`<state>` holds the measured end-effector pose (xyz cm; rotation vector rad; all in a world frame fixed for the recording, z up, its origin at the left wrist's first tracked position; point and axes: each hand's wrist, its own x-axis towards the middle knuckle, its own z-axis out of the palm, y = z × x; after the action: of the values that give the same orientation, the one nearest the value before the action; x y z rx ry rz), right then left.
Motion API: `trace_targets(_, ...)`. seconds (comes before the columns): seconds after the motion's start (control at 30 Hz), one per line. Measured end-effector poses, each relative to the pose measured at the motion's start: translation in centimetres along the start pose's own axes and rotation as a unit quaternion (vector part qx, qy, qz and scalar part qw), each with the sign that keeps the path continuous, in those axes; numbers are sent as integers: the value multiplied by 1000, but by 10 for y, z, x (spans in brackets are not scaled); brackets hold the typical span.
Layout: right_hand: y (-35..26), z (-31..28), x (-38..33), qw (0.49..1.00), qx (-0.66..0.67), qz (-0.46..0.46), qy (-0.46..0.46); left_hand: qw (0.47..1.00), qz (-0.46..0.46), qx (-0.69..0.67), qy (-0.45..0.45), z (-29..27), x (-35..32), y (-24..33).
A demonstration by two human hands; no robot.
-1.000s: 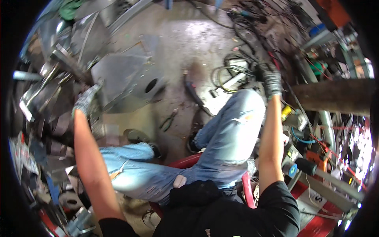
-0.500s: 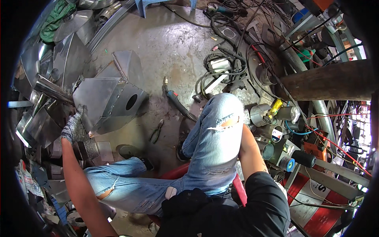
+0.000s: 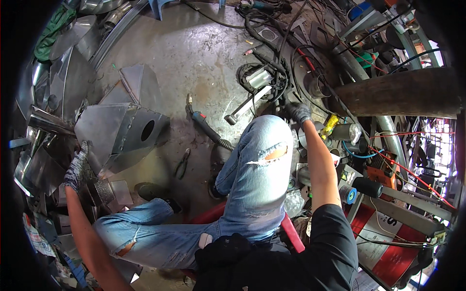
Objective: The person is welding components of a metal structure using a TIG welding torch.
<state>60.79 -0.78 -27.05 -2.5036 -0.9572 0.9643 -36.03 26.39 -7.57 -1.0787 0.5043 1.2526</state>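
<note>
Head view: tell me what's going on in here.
A person sits on a red chair, the gloved left grip at the lower edge of a grey sheet-metal piece with an oval hole. The gloved right grip is beside dark cables, past the right knee; whether it holds anything is unclear. A torch and pliers lie on the floor, untouched.

The angular box [image 3: 99, 125] is smooth, dull metal, the tube [image 3: 51, 122] glossy metal, the left glove [image 3: 74, 170] knitted cloth.
</note>
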Motion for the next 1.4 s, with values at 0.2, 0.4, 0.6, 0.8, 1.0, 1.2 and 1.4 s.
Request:
trace_targets(0.2, -30, 5, 56, 956, 284, 75, 17, 985, -1, -170, -3, 2, 4, 7)
trace_targets(0.4, -50, 44, 102, 789, 600, 99, -89, 857, 2, 502, -116, -5, -3, 52)
trace_targets(0.6, -82, 18, 135, 918, 317, -234, -46, 399, 180, 895, -83, -12, -9, 11)
trace_targets(0.8, -205, -26, 120, 906, 354, -138, -185, 465, 158, 869, -51, -15, -21, -43)
trace_targets(1.0, -194, -15, 146, 998, -38, -35, 35, 224, 186, 954, 72, -21, -26, -68)
trace_targets(1.2, -159, 31, 95, 966, 231, -19, -117, 459, 138, 872, -98, -21, -11, -33)
trace_targets(1.4, -213, 34, 63, 924, 296, -69, -233, 336, 187, 923, -10, -20, -24, -54)
